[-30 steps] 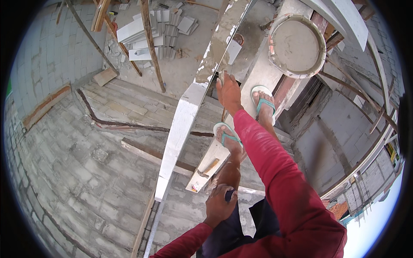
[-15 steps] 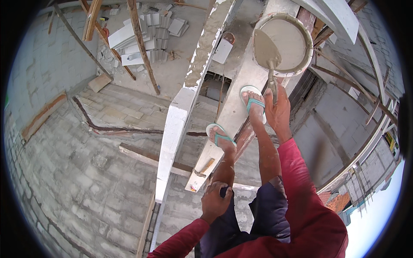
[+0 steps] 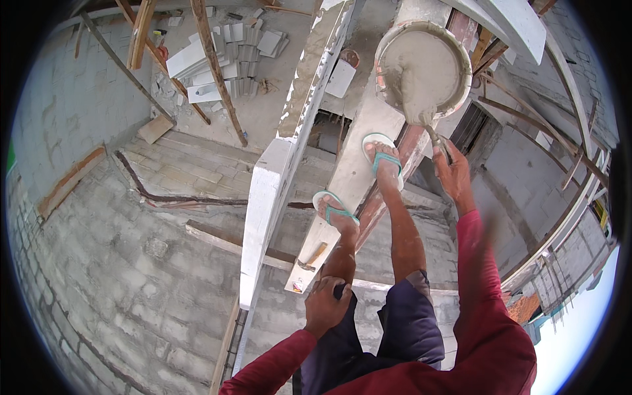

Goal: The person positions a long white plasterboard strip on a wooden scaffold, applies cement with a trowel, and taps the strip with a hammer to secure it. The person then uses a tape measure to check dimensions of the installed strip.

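Note:
My right hand (image 3: 453, 174) is closed around the handle of a mortar-coated trowel (image 3: 419, 99). The trowel's blade lies in wet grey mortar (image 3: 447, 56) inside a round bucket (image 3: 384, 84), its neck crossing the near rim. The bucket stands at the far end of a pale plank (image 3: 359, 155), ahead of my sandalled feet. My left hand (image 3: 326, 306) rests on my left knee, fingers spread over it, with no tool visible in it. A small hammer (image 3: 313, 257) with a wooden handle lies on the plank's near end, just beyond that knee.
Left of the plank runs a white block wall (image 3: 266, 197), its far top smeared with mortar. White blocks (image 3: 230, 62) lie heaped on the floor below, near slanting wooden poles (image 3: 217, 72). A curved white beam (image 3: 520, 29) passes right of the bucket. The plank stands high above the floor.
My right hand has moved right and slightly nearer to me. The trowel blade has shifted from the bucket's left side toward its middle and near rim. My left hand stays on my knee.

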Demonstrator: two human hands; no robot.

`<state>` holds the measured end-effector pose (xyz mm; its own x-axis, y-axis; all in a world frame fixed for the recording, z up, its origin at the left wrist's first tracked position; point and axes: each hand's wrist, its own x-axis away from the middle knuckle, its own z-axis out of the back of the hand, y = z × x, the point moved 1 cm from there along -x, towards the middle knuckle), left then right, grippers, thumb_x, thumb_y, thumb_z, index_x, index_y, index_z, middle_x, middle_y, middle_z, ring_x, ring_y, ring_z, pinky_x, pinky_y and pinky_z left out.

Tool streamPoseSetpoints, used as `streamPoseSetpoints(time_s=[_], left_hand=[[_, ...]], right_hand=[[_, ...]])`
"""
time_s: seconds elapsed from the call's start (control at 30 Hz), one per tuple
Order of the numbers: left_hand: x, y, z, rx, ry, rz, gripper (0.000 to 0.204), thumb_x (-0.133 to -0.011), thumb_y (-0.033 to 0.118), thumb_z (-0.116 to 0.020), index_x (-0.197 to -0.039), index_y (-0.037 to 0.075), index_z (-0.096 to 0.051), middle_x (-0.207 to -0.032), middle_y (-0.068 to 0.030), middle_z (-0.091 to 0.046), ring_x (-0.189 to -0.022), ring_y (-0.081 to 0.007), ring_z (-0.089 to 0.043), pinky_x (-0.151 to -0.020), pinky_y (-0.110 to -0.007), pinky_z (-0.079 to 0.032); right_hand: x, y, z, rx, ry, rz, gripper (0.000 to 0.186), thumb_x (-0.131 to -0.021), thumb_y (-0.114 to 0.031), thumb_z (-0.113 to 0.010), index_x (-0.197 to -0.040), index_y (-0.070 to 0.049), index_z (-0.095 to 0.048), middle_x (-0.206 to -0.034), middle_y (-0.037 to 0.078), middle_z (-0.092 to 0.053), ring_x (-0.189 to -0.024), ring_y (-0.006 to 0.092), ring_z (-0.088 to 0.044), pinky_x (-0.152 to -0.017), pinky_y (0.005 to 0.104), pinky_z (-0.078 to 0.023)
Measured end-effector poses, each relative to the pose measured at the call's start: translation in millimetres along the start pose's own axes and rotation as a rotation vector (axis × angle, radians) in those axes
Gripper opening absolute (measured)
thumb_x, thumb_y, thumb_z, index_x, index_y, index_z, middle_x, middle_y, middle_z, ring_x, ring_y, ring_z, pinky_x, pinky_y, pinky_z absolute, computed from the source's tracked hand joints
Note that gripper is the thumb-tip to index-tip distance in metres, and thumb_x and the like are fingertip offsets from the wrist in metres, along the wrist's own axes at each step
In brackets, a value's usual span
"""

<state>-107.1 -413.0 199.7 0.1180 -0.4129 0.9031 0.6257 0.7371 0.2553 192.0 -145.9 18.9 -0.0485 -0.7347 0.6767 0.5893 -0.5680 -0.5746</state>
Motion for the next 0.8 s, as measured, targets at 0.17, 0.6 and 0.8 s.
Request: streamPoseSetpoints(time_s=[0.17,0.6,0.8], left_hand=[[3,-1,0,-0.029,0.048,-0.043,0.029,-0.098,0.034,-0.073,-0.114,0.010,-0.074,-0.119,-0.0112,-0.074,-0.115,-0.0356,-0.069,-0.097,-0.048,-0.055],[12,-14,-4,0.087,0.013,0.043,0.031,-0.096,0.035,-0.072,-0.115,0.010,-0.074,-0.125,-0.0130,-0.072,-0.122,-0.0368,-0.067,-0.103,-0.049,-0.054],[11,-14,-3,0.092,0.019,0.036,0.030,-0.096,0.035,-0.072,-0.112,0.010,-0.074,-0.123,-0.0132,-0.073,-0.120,-0.0371,-0.067,-0.102,-0.049,-0.054]], right_hand=[[17,2,-91,-0.003,-0.087,0.419,0.041,-0.106,-0.025,-0.068,-0.139,-0.001,-0.067,-0.105,0.012,-0.075,-0.093,0.0204,-0.071,-0.083,0.0365,-0.056],[17,0,-250,0.371,-0.287,0.751,0.047,-0.096,-0.029,-0.074,-0.142,-0.019,-0.069,-0.118,0.011,-0.067,-0.109,0.0311,-0.070,-0.093,0.0424,-0.059],[35,8,-296,0.205,-0.250,0.526,0.054,-0.095,-0.019,-0.075,-0.147,-0.017,-0.063,-0.120,0.013,-0.061,-0.110,0.0350,-0.067,-0.094,0.0450,-0.058]])
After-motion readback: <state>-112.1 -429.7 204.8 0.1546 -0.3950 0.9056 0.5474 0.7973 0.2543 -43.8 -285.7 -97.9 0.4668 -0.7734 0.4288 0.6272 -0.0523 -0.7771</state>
